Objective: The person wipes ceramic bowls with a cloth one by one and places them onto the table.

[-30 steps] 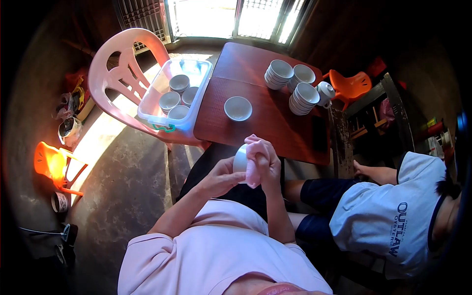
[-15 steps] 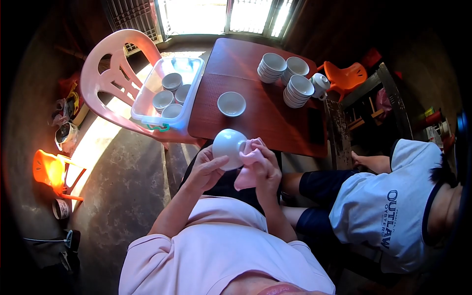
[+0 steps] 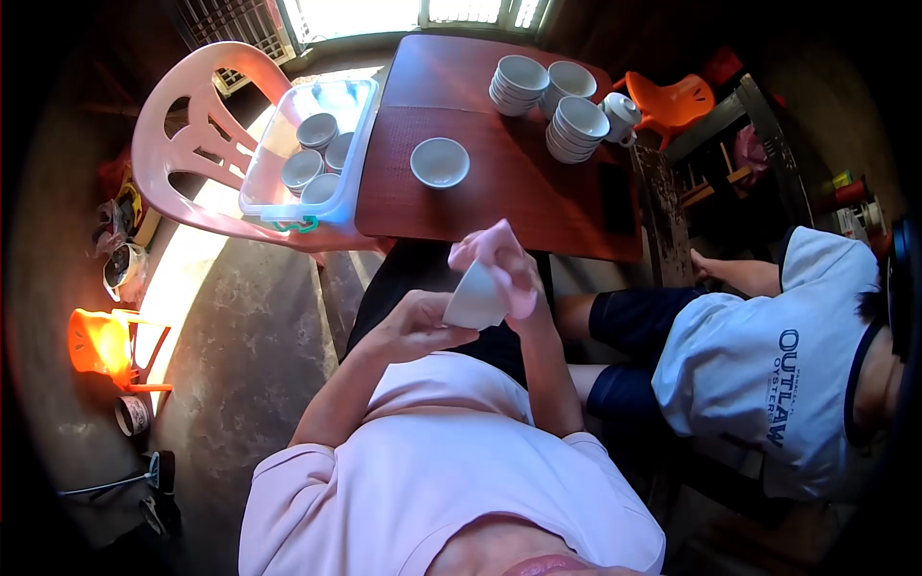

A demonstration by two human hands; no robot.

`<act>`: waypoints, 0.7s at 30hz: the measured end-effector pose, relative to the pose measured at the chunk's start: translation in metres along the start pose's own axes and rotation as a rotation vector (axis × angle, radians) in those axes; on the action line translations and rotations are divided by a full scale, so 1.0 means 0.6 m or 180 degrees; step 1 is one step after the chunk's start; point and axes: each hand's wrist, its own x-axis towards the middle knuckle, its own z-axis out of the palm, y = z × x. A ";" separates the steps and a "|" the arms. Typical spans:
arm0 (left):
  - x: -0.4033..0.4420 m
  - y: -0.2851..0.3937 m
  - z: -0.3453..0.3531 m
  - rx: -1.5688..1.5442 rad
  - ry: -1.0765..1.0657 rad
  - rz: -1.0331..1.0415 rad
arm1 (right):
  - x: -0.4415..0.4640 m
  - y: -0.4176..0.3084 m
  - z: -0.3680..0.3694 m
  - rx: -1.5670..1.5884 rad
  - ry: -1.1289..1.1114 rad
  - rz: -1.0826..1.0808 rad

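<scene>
A white bowl (image 3: 474, 301) is tilted on its side above my lap. My left hand (image 3: 421, 324) grips its lower left part, fingers closed on it. On the other side my right hand (image 3: 526, 288) holds a pink cloth (image 3: 492, 254), which drapes over the bowl's upper right edge and partly hides it. A single white bowl (image 3: 440, 163) stands upright on the red-brown table (image 3: 403, 206), just beyond my hands.
Stacked bowls (image 3: 577, 130) and a white teapot (image 3: 620, 113) stand at the table's right. A clear plastic bin (image 3: 257, 192) with more bowls rests on a pink chair (image 3: 154, 130). To my right sits a person in a white shirt (image 3: 720, 346). Orange chairs (image 3: 96, 341) stand on both sides.
The bowl has turned from showing its base toward the right to lying tilted, and the cloth has moved up over its edge. The view has shifted slightly.
</scene>
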 end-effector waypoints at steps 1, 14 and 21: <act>-0.001 -0.003 -0.003 -0.0168 -0.0025 -0.0107 | -0.003 -0.020 0.020 -0.0774 0.0070 -0.0405; 0.015 -0.010 -0.001 -0.0125 -0.0044 -0.0055 | -0.009 0.042 -0.016 0.1077 0.0644 0.0178; 0.020 -0.038 -0.032 -0.2596 0.0505 -0.0206 | -0.026 0.058 0.016 -0.0395 0.1558 -0.0009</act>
